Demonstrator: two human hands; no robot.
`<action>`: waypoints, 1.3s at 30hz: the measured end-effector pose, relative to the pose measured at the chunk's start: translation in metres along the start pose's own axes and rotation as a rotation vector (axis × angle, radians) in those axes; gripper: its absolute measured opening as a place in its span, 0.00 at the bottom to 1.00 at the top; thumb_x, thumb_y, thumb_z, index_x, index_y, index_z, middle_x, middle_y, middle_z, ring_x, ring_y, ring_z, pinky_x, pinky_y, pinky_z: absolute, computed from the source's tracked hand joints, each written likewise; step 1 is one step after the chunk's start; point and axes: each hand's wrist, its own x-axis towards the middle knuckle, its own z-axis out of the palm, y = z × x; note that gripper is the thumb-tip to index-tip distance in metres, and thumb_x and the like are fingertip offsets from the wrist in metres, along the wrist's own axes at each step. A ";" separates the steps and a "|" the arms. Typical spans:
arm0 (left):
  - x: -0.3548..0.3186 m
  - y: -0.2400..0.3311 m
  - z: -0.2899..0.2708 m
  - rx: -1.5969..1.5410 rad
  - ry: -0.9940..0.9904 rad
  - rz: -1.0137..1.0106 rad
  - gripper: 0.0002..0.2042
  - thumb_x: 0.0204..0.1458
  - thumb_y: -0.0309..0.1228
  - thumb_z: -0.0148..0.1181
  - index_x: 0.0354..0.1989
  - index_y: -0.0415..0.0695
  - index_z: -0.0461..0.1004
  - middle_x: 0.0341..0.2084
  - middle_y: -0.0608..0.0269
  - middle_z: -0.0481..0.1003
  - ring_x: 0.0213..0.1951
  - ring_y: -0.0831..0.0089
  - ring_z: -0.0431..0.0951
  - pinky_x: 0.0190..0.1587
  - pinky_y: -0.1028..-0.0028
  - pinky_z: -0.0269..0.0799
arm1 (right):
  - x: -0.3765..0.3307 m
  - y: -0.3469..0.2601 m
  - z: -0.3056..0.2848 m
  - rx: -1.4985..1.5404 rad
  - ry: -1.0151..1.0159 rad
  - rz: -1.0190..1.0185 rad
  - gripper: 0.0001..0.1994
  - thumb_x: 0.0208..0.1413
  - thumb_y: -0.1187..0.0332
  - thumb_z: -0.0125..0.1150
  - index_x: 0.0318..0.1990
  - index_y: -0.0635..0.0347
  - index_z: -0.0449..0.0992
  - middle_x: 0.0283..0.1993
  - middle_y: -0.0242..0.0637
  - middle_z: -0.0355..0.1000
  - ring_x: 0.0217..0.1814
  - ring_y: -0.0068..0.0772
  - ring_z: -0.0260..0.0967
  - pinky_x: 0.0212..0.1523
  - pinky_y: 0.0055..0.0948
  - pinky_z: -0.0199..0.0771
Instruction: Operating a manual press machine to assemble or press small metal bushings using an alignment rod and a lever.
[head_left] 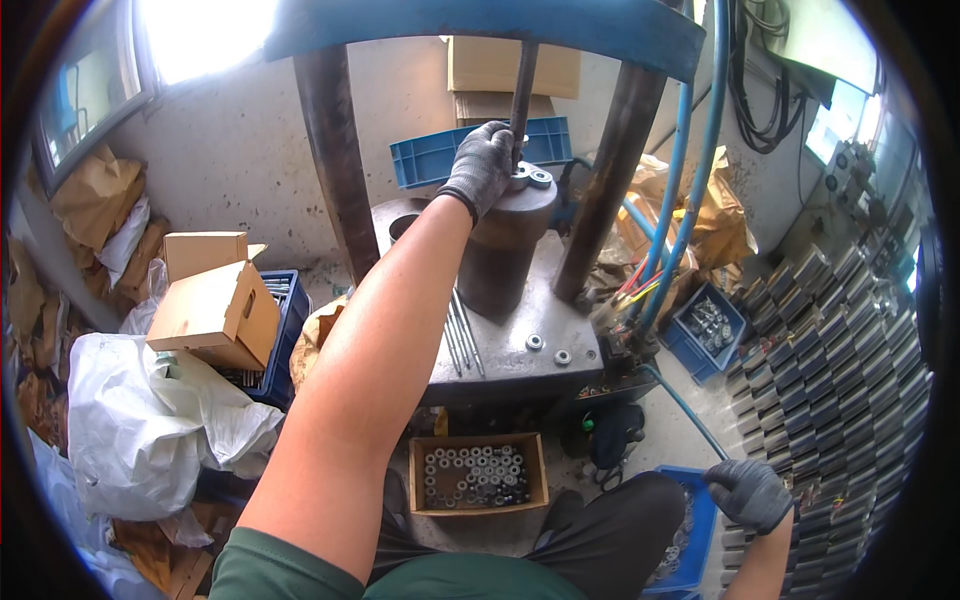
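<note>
My left hand [484, 168], in a grey knit glove, reaches up to the top of a dark metal cylinder [508, 235] on the press bed. Its fingers are closed beside the upright steel rod [524, 85]; what they hold is hidden. Small round metal rings [540, 179] sit next to the fingers on the cylinder's top. Low on the right, my right hand [752, 494], gloved the same way, is closed around the end of a teal lever [690, 412] that slants down from the press.
Steel rods [462, 335] and two loose rings [548, 349] lie on the bed [420, 372]. Below stands a cardboard box [480, 513] of rings. Blue bins [708, 330] and stacked dark metal bars [830, 370] are on the right. Cartons [215, 310] and white sacks [150, 420] crowd the left.
</note>
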 end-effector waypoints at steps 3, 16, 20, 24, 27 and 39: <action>0.000 0.000 0.000 0.017 -0.001 0.000 0.15 0.68 0.32 0.45 0.48 0.37 0.78 0.31 0.61 0.79 0.32 0.74 0.79 0.39 0.72 0.76 | 0.002 -0.002 -0.004 -0.020 -0.125 0.025 0.09 0.53 0.68 0.67 0.41 0.58 0.85 0.39 0.47 0.82 0.40 0.53 0.81 0.44 0.43 0.81; 0.007 -0.005 -0.001 0.049 -0.002 0.007 0.17 0.69 0.34 0.44 0.47 0.38 0.79 0.30 0.59 0.80 0.32 0.73 0.80 0.40 0.70 0.77 | 0.003 -0.008 -0.006 0.107 -0.002 0.098 0.10 0.53 0.70 0.66 0.43 0.57 0.86 0.39 0.48 0.82 0.42 0.50 0.82 0.45 0.40 0.82; 0.005 -0.004 0.000 0.027 -0.007 -0.014 0.15 0.67 0.32 0.47 0.48 0.37 0.78 0.30 0.62 0.78 0.31 0.76 0.77 0.39 0.75 0.76 | 0.004 -0.004 -0.005 -0.017 -0.143 0.009 0.11 0.52 0.72 0.67 0.44 0.58 0.85 0.40 0.49 0.82 0.42 0.50 0.82 0.45 0.39 0.82; 0.003 0.000 0.000 0.013 0.001 -0.020 0.15 0.67 0.32 0.48 0.48 0.37 0.78 0.31 0.62 0.79 0.32 0.76 0.78 0.40 0.75 0.76 | 0.007 -0.004 -0.007 0.095 -0.008 0.082 0.11 0.51 0.75 0.67 0.43 0.59 0.85 0.39 0.50 0.82 0.40 0.51 0.82 0.44 0.39 0.82; 0.002 0.002 -0.002 0.022 -0.014 -0.017 0.15 0.67 0.32 0.48 0.49 0.37 0.78 0.31 0.62 0.79 0.33 0.76 0.78 0.42 0.75 0.76 | 0.023 -0.003 -0.017 0.020 0.356 -0.006 0.11 0.51 0.79 0.64 0.43 0.62 0.83 0.36 0.50 0.80 0.37 0.52 0.80 0.42 0.40 0.79; -0.006 -0.003 0.004 -0.093 0.053 0.062 0.13 0.68 0.32 0.48 0.49 0.40 0.79 0.33 0.63 0.80 0.32 0.76 0.76 0.38 0.73 0.74 | 0.199 0.058 -0.118 -0.185 1.057 -0.135 0.08 0.63 0.74 0.63 0.47 0.66 0.81 0.43 0.45 0.82 0.43 0.39 0.81 0.47 0.33 0.80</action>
